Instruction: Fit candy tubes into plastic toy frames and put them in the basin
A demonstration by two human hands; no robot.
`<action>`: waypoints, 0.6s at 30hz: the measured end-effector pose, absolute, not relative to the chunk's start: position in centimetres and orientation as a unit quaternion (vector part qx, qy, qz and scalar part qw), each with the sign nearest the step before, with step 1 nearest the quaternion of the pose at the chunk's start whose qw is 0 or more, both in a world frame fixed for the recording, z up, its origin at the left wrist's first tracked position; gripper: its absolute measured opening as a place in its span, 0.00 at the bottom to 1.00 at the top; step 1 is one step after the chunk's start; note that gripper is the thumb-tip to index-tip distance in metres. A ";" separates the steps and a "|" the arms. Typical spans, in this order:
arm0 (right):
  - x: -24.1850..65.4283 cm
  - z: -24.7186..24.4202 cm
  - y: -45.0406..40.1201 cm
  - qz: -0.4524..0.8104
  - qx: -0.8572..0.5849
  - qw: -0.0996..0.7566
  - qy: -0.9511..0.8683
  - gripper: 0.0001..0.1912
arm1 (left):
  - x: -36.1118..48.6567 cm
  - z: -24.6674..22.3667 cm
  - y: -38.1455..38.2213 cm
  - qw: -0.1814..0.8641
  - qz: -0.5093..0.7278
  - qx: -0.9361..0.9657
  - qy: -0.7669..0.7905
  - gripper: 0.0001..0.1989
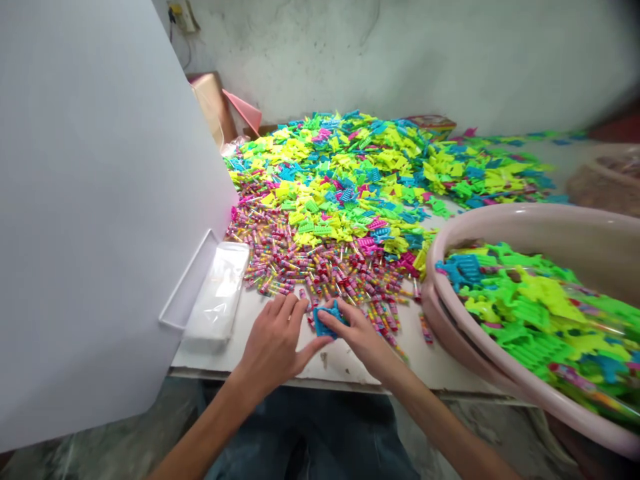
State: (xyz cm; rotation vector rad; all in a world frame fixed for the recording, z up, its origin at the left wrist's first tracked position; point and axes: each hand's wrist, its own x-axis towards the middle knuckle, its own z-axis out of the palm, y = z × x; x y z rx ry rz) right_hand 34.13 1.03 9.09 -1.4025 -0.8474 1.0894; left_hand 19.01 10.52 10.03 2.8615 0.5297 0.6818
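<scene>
Near the table's front edge, my right hand (pixel 353 330) grips a small blue plastic piece (pixel 325 325) between thumb and fingers. My left hand (pixel 277 333) is just left of it, fingers bent over a small candy-like tube (pixel 303 295) and thumb stretched toward the blue piece; whether its fingers hold the tube is unclear. Many small pink and multicoloured tubes (pixel 340 267) lie in front of both hands. Behind them rises a large heap of yellow, green, blue and pink plastic pieces (pixel 350 160). Clear plastic bags (pixel 216 293) are stacked left of my left hand.
A pink tub (pixel 435 287) of plastic pieces and filled clear packets stands at the right, overlapping the table edge. A tall white panel (pixel 100 200) blocks the left side. A wire frame (pixel 185 283) leans beside the bags. A wall (pixel 400 60) stands behind the heap.
</scene>
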 end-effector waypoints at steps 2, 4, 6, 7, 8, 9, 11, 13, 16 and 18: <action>34.2 9.3 1.0 0.454 -0.607 0.550 -0.350 0.17 | 19.3 10.0 10.0 0.042 0.236 0.950 0.201 0.30; 34.2 9.3 0.9 0.464 -0.604 0.548 -0.346 0.17 | 19.4 9.8 9.7 0.028 0.235 0.950 0.204 0.30; 34.1 9.1 0.7 0.476 -0.599 0.547 -0.340 0.17 | 19.3 9.6 9.7 0.029 0.227 0.954 0.191 0.28; 34.0 8.9 0.6 0.479 -0.600 0.545 -0.337 0.17 | 19.2 9.5 9.8 0.034 0.224 0.957 0.182 0.27; 34.0 8.7 0.5 0.479 -0.603 0.544 -0.334 0.17 | 19.1 9.4 10.0 0.041 0.223 0.958 0.174 0.27; 33.9 8.5 0.5 0.480 -0.606 0.542 -0.330 0.18 | 18.9 9.3 10.1 0.048 0.222 0.959 0.169 0.27; 33.7 8.1 0.4 0.488 -0.608 0.535 -0.324 0.20 | 18.7 9.0 10.4 0.059 0.221 0.960 0.163 0.27; 33.7 7.8 0.3 0.504 -0.605 0.524 -0.325 0.21 | 18.6 8.8 10.5 0.069 0.216 0.960 0.162 0.26; 33.8 7.7 0.4 0.511 -0.609 0.506 -0.335 0.23 | 18.5 8.5 10.4 0.077 0.216 0.959 0.166 0.27; 33.9 7.7 0.4 0.509 -0.615 0.501 -0.335 0.23 | 18.5 8.3 10.3 0.073 0.224 0.958 0.164 0.27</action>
